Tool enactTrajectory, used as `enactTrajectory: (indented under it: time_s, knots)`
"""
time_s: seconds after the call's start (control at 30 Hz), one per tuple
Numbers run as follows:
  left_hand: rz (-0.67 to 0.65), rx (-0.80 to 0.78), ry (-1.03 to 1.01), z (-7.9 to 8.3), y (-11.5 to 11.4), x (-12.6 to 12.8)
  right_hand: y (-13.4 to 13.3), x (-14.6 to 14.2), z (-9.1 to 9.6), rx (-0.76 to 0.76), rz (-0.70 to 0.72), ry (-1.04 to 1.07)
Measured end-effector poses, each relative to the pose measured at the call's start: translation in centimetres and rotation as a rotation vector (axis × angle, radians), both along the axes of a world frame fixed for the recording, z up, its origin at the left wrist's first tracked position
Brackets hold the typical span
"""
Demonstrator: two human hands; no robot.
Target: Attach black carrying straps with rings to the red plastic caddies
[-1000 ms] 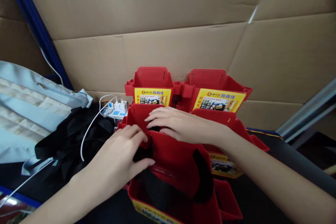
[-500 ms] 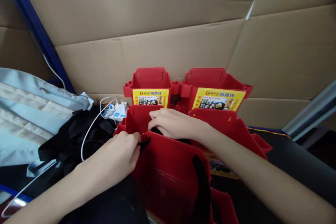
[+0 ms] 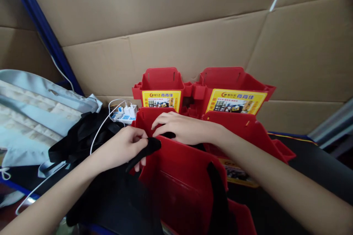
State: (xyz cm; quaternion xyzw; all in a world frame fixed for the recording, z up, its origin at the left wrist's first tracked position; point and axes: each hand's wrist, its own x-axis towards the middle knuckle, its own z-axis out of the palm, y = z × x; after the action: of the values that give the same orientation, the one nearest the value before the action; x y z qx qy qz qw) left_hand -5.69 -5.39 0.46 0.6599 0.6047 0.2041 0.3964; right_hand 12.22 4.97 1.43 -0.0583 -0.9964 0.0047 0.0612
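Currently left hand grip pinches black strap on red bin; right hand covers rim, grip unclear; power strip at 11 o'clock.

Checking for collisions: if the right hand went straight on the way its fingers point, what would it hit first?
Likely the red bin at its left wall, then the power strip; depth unclear.

A cardboard wall closes the back, tight behind 2 labelled bins. The right hand covers the middle bin's mouth. The left hand, its grip pinching a black strap, blocks the near bin's left rim. Black cloth, a white cable and a power strip crowd the left. Open room lies right, over the dark bench.
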Motion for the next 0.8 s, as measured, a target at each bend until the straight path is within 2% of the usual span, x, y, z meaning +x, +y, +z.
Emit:
enactTrajectory:
  time_s: [0.13,0.3,0.43,0.5,0.67,0.73,0.8]
  knots:
    - [-0.008,0.047,-0.011,-0.1,0.2,-0.4,0.2,0.0,0.1,-0.033,0.040,-0.041]
    - [-0.137,0.019,0.010,-0.7,-1.7,-1.9,0.1,0.1,-0.8,0.109,-0.029,-0.044]
    - [-0.099,0.085,0.051,-2.2,-3.2,-2.5,0.5,0.1,-1.0,0.229,-0.121,-0.042]
    - [-0.081,0.157,0.053,-2.9,-3.5,-2.3,0.2,0.4,-0.3,0.203,-0.150,-0.019]
    - [-0.039,0.230,0.111,-2.9,-3.3,-1.4,-3.1,2.0,1.4,-0.012,-0.167,0.130]
    - [-0.055,0.222,0.080,-2.6,-3.1,-1.5,-4.5,2.4,0.8,0.026,-0.149,0.111]
    - [-0.030,0.210,-0.049,-2.6,-3.0,-2.2,-5.4,2.4,-0.2,0.123,-0.148,0.094]
